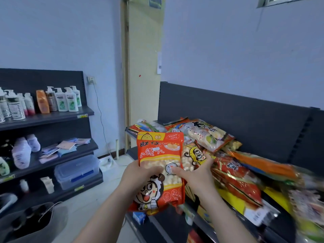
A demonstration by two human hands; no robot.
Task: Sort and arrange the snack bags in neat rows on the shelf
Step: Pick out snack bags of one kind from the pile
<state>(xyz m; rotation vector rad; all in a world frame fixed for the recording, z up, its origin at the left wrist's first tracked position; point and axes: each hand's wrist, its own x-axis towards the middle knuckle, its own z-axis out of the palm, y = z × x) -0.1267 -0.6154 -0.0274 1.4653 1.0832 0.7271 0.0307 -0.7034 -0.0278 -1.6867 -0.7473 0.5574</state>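
Both hands hold one orange snack bag (160, 171) upright in front of the snack shelf.

Left hand (140, 176) grips the bag's left edge near its middle, thumb across the clear window, while the right hand (194, 174) clasps the right edge, thumb on the front and fingers (208, 159) wrapped behind; a second bag (192, 159) with a yellow cartoon figure shows just behind, touching those fingers, and whether they also grip it is unclear. The orange bag's long axis runs vertically, printed top edge up, front facing the camera, its lower end tilted slightly leftward. To the right, a jumbled pile of snack bags (236, 174) lies on the dark shelf (228, 109), overlapping at mixed angles rather than in rows.
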